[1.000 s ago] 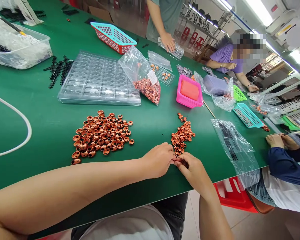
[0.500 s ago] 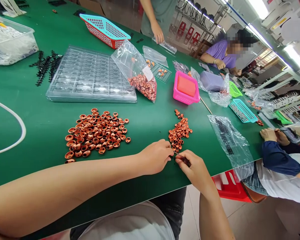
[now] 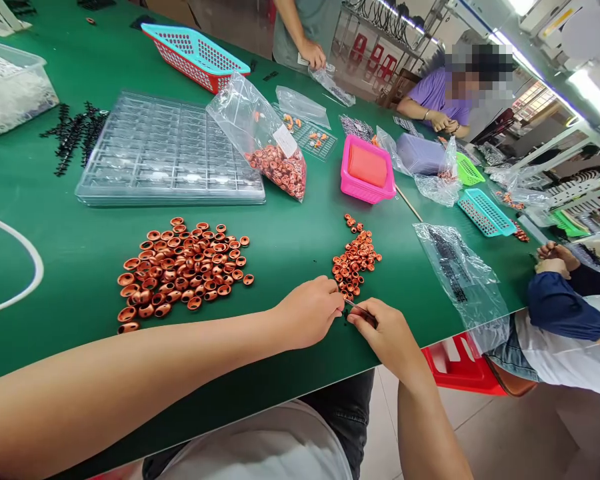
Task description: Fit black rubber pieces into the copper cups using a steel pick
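Observation:
Over the green table's near side, my left hand [image 3: 311, 311] has its fingers pinched together beside the smaller pile of copper-coloured rings [image 3: 355, 263]. What lies between those fingertips is too small to name. My right hand [image 3: 386, 333] is closed on a thin metal tool [image 3: 361, 309], whose tip reaches toward the left fingertips. Small dark bits lie under the tool, too small to make out. To the left, beyond my left forearm, spreads a larger pile of copper-coloured rings [image 3: 180, 270].
Behind the piles are a clear compartment tray [image 3: 170, 150], a bag of copper rings [image 3: 280, 170] and a pink basket [image 3: 367, 190]. A plastic bag [image 3: 460, 277] with black parts lies right. Another person's hands [image 3: 555, 259] are at the right edge; two people work across the table.
The view has shifted slightly, so the table items sit further left. My hands keep nearly the same pose. The person across in purple has brought both hands together.

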Demonstrator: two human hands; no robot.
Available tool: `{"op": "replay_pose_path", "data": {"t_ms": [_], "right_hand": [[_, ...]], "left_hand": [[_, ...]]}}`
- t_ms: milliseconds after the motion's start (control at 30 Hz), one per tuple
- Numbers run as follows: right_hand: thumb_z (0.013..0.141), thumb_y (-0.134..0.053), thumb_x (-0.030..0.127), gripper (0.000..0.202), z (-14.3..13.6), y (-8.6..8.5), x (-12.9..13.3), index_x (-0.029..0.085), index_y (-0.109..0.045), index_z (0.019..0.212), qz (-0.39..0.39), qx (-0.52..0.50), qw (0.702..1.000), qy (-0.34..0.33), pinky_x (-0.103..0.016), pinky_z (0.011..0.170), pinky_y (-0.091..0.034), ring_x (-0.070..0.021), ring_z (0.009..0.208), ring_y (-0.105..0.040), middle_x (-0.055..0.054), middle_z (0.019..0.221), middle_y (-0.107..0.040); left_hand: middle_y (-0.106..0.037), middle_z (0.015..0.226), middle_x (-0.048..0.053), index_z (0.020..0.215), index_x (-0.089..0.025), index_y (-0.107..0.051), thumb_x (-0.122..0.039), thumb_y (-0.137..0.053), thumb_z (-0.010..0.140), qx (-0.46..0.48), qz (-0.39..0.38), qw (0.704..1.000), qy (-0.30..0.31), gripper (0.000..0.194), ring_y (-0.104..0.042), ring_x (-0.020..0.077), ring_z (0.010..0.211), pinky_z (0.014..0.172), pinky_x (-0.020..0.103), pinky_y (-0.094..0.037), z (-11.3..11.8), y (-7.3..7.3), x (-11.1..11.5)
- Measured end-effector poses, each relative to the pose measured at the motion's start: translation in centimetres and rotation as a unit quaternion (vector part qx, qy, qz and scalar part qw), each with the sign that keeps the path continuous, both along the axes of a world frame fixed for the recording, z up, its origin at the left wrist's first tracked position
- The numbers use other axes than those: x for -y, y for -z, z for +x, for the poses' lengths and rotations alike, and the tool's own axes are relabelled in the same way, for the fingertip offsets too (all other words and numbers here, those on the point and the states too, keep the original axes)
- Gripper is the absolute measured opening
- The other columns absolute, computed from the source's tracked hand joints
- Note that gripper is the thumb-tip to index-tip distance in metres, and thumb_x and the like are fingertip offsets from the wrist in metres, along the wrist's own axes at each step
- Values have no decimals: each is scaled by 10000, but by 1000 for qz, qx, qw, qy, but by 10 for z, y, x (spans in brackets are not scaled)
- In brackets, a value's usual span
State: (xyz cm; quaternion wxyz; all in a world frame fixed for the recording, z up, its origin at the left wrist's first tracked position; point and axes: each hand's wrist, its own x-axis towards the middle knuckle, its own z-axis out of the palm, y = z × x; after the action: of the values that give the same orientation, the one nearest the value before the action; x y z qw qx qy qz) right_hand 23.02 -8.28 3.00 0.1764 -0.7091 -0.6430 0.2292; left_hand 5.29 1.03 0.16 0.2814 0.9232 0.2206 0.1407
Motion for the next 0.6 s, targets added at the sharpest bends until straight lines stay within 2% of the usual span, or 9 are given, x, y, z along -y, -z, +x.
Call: {"op": "replay_pose_path", "data": {"t_ms": [300,600], "right_hand": [[906,-526,292,180,-7,6,-6,210,-664,822,26,-9,1000,-8,-259,612,-439,-160,679,-582,-29,773,-646],[915,-508,336,219,-4,-5,0,209,-678,864,31,-21,999,12,-258,613,-457,-153,667,-582,-31,794,-666]], "left_hand": [[-599,939,98,914,-123,-657,-183,-470,961,9,50,999,20,202,-524,247,878,755,385,-457,3,4,2],[-605,926,67,951,-150,-643,-156,-444,972,35,7,999,6,200,-550,211,881,748,325,-476,-2,0,-1]]}}
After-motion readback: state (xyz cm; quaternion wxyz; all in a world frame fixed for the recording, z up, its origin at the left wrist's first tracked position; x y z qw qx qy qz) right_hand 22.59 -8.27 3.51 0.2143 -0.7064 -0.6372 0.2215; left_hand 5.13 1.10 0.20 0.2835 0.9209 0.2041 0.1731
